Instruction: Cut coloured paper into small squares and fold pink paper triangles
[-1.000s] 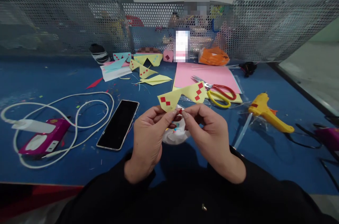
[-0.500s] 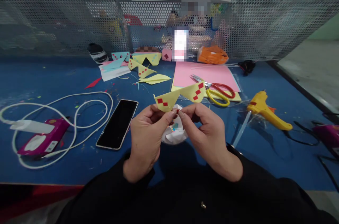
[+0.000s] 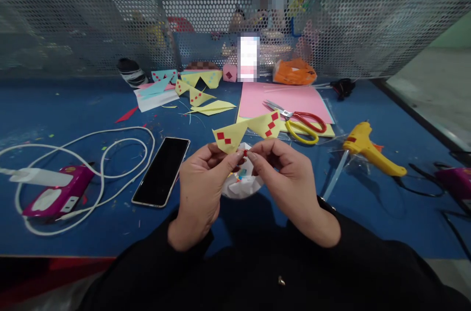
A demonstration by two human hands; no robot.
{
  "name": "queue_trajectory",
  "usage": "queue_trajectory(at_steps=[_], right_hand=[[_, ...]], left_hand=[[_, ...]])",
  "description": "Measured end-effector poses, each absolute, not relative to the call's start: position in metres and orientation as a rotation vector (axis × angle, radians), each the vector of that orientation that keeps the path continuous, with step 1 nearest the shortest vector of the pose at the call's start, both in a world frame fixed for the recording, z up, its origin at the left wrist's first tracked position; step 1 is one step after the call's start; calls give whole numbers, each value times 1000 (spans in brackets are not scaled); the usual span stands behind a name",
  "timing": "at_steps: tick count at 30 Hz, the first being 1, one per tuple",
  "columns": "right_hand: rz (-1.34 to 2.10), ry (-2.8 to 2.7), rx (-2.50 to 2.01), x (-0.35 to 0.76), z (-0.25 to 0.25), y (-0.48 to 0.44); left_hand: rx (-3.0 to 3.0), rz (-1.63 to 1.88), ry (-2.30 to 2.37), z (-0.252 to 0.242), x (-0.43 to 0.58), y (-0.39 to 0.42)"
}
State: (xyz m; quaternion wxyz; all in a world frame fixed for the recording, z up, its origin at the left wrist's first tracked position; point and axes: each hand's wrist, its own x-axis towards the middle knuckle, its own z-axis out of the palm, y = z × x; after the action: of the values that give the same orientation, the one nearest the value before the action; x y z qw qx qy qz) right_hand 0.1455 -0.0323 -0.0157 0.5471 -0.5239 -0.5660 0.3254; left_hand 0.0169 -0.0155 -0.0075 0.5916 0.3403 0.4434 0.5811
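Note:
My left hand (image 3: pixel 200 188) is closed, its thumb and fingers pinching the lower edge of a yellow paper cutout (image 3: pixel 235 130). That cutout has two pointed, wing-like ends with small red diamonds stuck on them. Between my two thumb tips shows a tiny red piece of paper (image 3: pixel 245 153). My right hand (image 3: pixel 289 186) is closed in a pinch on this red piece, its fingertips almost touching those of my left hand. Below them is a crumpled white paper holder (image 3: pixel 243 188) with small coloured bits in it, partly hidden by my hands.
Scissors (image 3: pixel 294 117) lie on pink paper (image 3: pixel 270 97). A yellow glue gun (image 3: pixel 371 149) is at right. At left are a phone (image 3: pixel 162 171) and a purple power strip (image 3: pixel 61 188) with a white cable. Similar yellow cutouts (image 3: pixel 200 78) lie near the perforated metal screen (image 3: pixel 209 16).
The view has shifted slightly. Both hands stay together at the cutout, and the tiny red piece shows a little more clearly between the fingertips.

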Motion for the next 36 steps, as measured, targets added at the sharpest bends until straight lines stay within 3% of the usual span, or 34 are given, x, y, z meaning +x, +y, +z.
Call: queue_trajectory(at_steps=[12, 17, 24, 27, 31, 36], right_hand=[[817, -1279, -1218, 147, -13, -33], [1136, -1051, -1019, 150, -6, -34], [1836, -552, -605, 158, 0, -31], [1948, -463, -533, 159, 0, -29], [1695, -707, -729, 155, -1, -32], [747, -1333, -1137, 147, -5, -41]], left_hand=[[819, 1329, 1009, -8, 14, -16], [819, 1315, 1024, -8, 12, -16], [825, 1307, 1033, -8, 13, -16], [829, 1306, 1053, -9, 13, -15], [860, 1291, 1050, -8, 13, -17], [909, 1288, 1036, -8, 13, -19]])
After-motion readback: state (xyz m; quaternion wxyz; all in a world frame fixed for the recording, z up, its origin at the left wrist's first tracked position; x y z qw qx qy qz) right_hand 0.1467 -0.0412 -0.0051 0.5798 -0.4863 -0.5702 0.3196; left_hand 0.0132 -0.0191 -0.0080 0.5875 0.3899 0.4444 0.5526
